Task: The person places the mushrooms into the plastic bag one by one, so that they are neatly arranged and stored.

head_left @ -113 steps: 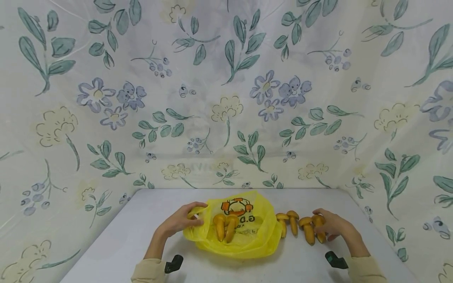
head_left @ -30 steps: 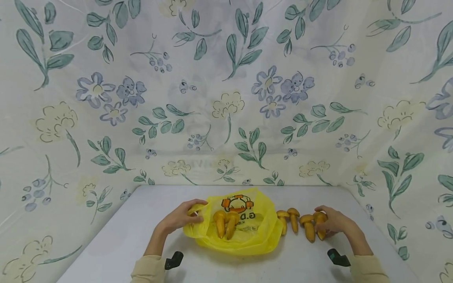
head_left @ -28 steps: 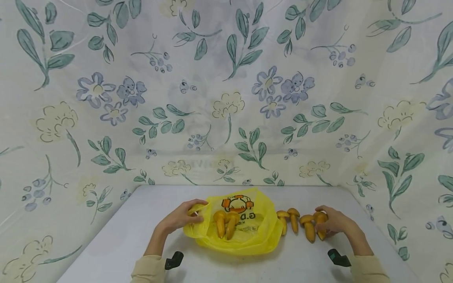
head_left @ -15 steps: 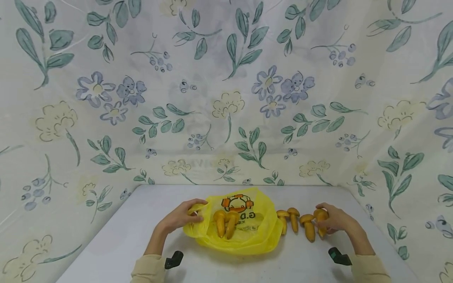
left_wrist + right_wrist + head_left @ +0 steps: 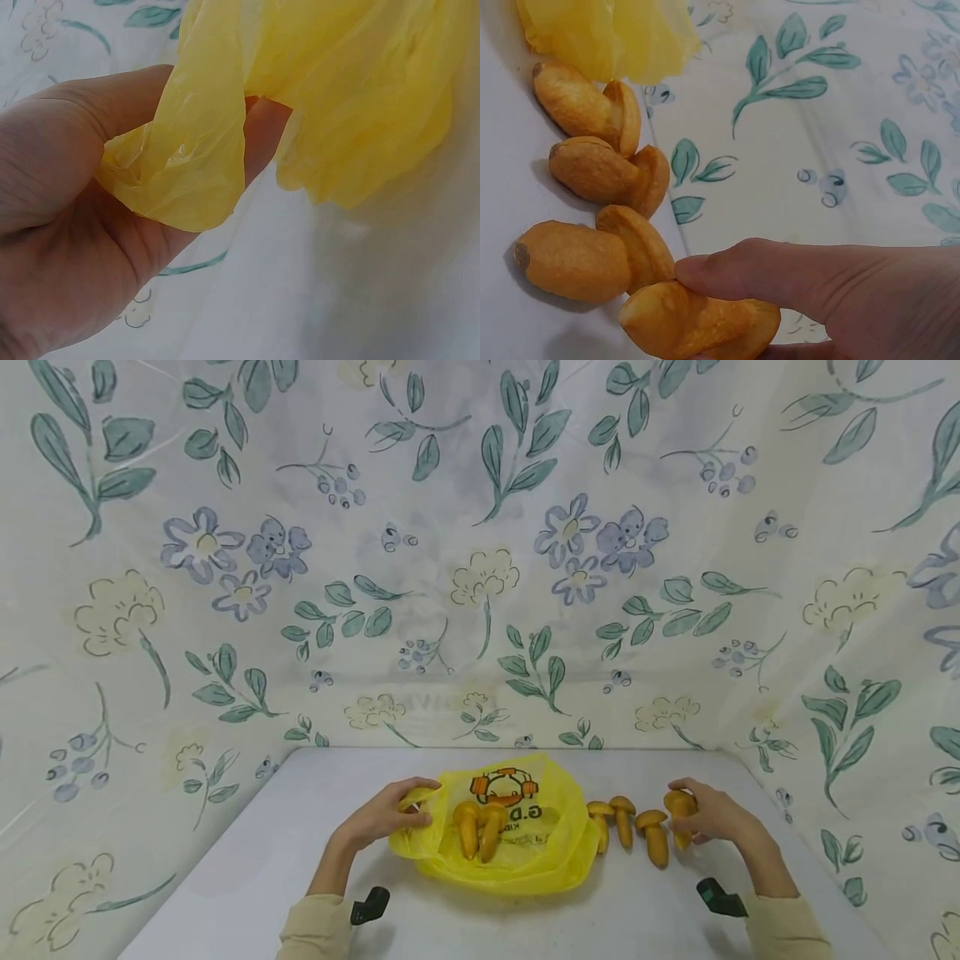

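My left hand (image 5: 386, 812) holds the left edge of a yellow plastic bag (image 5: 555, 860), its thumb and fingers curled round the film; the left wrist view shows a loop of the bag (image 5: 195, 165) hanging over the hand. Two brown mushrooms (image 5: 491, 831) lie on the bag's spread-out mouth, below its printed logo. My right hand (image 5: 712, 814) pinches a mushroom (image 5: 680, 806) by its cap and stem, the last in a row on the right. In the right wrist view the thumb presses on this mushroom (image 5: 675, 319), and the fingers behind it are mostly hidden.
Three more mushrooms stand in a row between bag and right hand: one (image 5: 655, 839) beside the held one, another (image 5: 622, 818), and one (image 5: 599, 822) against the bag's edge. The white table (image 5: 247, 868) ends at a floral curtain (image 5: 480, 677). Dark wrist cameras (image 5: 370, 906) show below both hands.
My right hand has risen slightly with the mushroom, which now stands apart from its neighbour. The left hand and bag hold their place; the view has tilted a little.
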The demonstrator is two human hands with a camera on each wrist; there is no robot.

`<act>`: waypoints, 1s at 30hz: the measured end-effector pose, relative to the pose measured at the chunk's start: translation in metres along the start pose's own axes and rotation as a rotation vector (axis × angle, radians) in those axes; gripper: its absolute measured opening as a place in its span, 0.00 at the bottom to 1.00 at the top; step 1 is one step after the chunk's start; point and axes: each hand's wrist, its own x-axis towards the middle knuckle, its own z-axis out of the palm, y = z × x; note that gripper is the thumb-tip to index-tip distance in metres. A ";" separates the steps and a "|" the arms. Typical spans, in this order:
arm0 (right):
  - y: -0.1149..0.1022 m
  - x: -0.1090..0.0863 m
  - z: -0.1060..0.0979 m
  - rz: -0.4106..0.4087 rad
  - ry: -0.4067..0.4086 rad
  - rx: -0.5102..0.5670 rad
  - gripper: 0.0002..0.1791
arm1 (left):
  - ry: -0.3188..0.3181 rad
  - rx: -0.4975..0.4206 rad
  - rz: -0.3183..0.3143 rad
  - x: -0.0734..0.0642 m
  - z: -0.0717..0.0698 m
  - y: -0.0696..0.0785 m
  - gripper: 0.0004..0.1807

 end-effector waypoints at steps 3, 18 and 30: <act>-0.002 0.000 0.000 -0.004 0.008 -0.009 0.37 | 0.004 0.009 -0.005 0.000 0.000 0.001 0.28; -0.016 0.001 0.007 -0.061 0.038 -0.023 0.38 | 0.008 -0.010 -0.012 -0.001 0.000 0.001 0.28; -0.026 0.000 0.012 -0.038 0.036 -0.032 0.37 | 0.014 -0.001 -0.020 0.002 0.002 -0.003 0.27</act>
